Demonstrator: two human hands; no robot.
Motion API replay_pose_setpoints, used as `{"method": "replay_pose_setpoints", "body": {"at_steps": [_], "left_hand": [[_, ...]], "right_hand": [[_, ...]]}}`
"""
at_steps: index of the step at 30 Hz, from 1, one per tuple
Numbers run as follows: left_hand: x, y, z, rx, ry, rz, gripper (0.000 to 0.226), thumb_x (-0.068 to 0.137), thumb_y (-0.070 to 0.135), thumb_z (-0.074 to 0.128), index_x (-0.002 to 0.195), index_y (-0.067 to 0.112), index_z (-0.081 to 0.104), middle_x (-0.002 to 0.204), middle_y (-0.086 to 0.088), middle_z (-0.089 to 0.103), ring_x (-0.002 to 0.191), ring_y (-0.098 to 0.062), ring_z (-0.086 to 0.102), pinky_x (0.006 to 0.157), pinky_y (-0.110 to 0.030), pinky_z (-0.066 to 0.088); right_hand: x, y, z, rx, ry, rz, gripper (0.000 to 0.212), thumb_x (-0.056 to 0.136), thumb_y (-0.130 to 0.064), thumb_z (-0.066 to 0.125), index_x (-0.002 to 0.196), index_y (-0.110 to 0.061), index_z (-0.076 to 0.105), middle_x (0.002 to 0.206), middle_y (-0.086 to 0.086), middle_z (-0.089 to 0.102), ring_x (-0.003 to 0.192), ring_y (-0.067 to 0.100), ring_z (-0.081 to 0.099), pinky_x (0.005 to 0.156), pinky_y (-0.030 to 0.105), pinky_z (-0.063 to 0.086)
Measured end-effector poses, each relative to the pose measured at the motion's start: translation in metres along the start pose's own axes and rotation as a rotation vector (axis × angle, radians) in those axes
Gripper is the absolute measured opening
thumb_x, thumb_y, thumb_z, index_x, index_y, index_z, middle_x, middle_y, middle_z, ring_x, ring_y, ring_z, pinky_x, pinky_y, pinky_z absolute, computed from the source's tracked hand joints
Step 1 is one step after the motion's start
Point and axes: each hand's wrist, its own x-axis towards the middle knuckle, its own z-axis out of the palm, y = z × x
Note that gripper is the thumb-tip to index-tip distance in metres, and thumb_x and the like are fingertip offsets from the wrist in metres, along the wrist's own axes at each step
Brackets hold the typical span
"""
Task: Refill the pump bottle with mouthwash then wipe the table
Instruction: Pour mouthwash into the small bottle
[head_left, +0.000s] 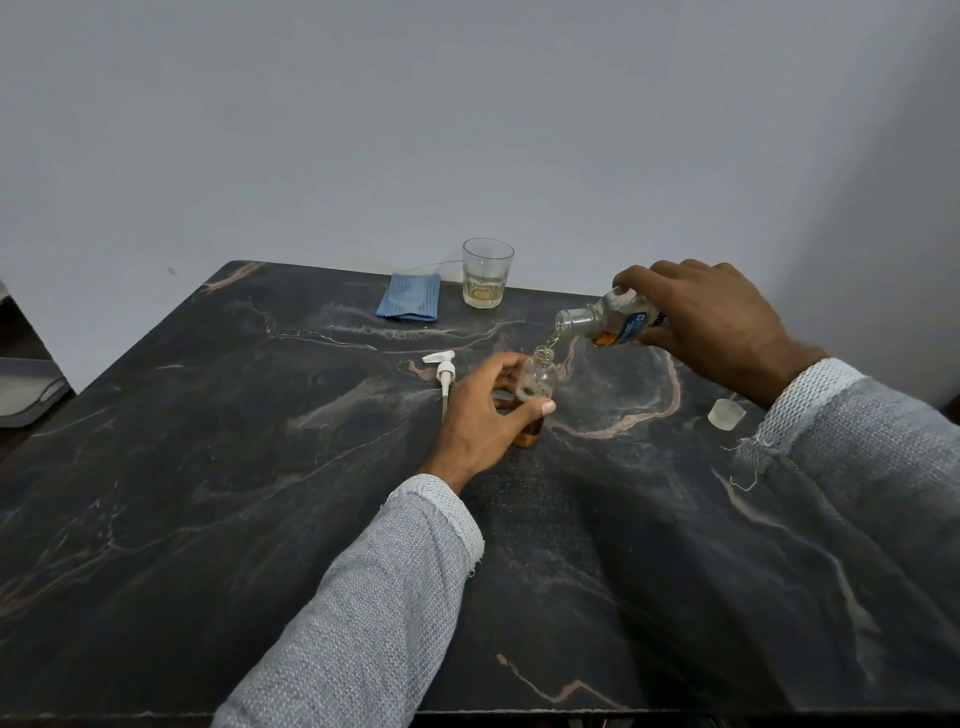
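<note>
Refill is under way at frame centre: the left hand (480, 415) grips the upright pump bottle (535, 397), partly filled, while the right hand (711, 317) tips the mouthwash bottle (608, 319) over its neck. Left to do, I judge: refit the pump (444, 371) and wipe the table (208, 467) with the blue cloth (409, 296), upper centre.

Black marble table (218, 467) showing pinkish-tan veining, blue folded cloth (410, 297) sitting ribbed, white pump head (444, 370) gleaming, amber liquid tinting the clear pump bottle (535, 396), grey knit sleeves (374, 597) showing white cuffs.
</note>
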Motion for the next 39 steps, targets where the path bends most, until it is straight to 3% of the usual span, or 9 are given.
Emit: {"method": "replay_pose_setpoints", "body": {"at_steps": [11,16,21,39], "left_hand": [[0.0005,-0.0002,0.0008,-0.002,0.002,0.006,0.05,0.073,0.044,0.077,0.115,0.039,0.053,0.109,0.02,0.061,0.103,0.007,0.058,0.082,-0.016,0.05],[0.0013,-0.0013,0.0004,0.001,-0.003,0.006,0.054,0.072,0.045,0.076,0.12,0.033,0.054,0.114,0.013,0.062,0.105,0.0,0.06,0.084,-0.02,0.052],[0.0002,0.0009,0.0006,-0.002,-0.004,0.007,0.053,0.069,0.052,0.073,0.116,0.037,0.053,0.11,0.018,0.062,0.102,0.008,0.058,0.083,-0.017,0.051],[0.0006,0.0009,0.0001,0.005,0.003,0.008,0.049,0.069,0.053,0.073,0.112,0.044,0.053,0.108,0.024,0.061,0.102,0.011,0.057,0.087,-0.021,0.051]], "right_hand": [[0.0014,0.0009,-0.0007,-0.005,0.0,-0.004,0.053,0.083,-0.03,0.073,0.129,-0.021,0.049,0.118,0.008,0.064,0.104,0.032,0.058,0.088,0.044,0.042],[0.0013,0.0003,-0.0007,-0.005,-0.008,-0.001,0.054,0.083,-0.027,0.073,0.131,-0.02,0.048,0.12,0.008,0.063,0.107,0.032,0.058,0.09,0.045,0.042],[0.0007,0.0002,-0.0004,-0.007,-0.012,0.004,0.054,0.084,-0.028,0.072,0.131,-0.021,0.047,0.121,0.008,0.063,0.107,0.032,0.058,0.091,0.045,0.042],[0.002,0.0,-0.0024,-0.025,-0.021,-0.001,0.055,0.084,-0.027,0.072,0.132,-0.021,0.047,0.121,0.008,0.062,0.108,0.032,0.057,0.092,0.046,0.041]]}}
